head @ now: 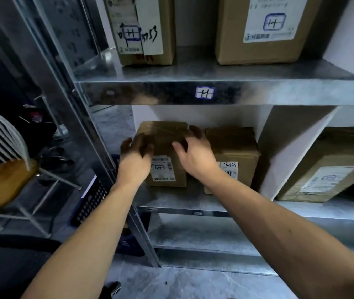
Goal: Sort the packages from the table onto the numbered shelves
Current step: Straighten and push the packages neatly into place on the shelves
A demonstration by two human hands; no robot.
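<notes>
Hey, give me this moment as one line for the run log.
carton: on lower shelf, left of neighbouring box | left hand: grips its left side | right hand: grips its top right edge

A white wire-backed chair [1, 134] with a wooden seat stands at the far left. To its right, lower down, is a blue plastic basket [89, 201]. Dark cables [57, 156] lie beyond the chair on a grey floor [193, 283].
</notes>
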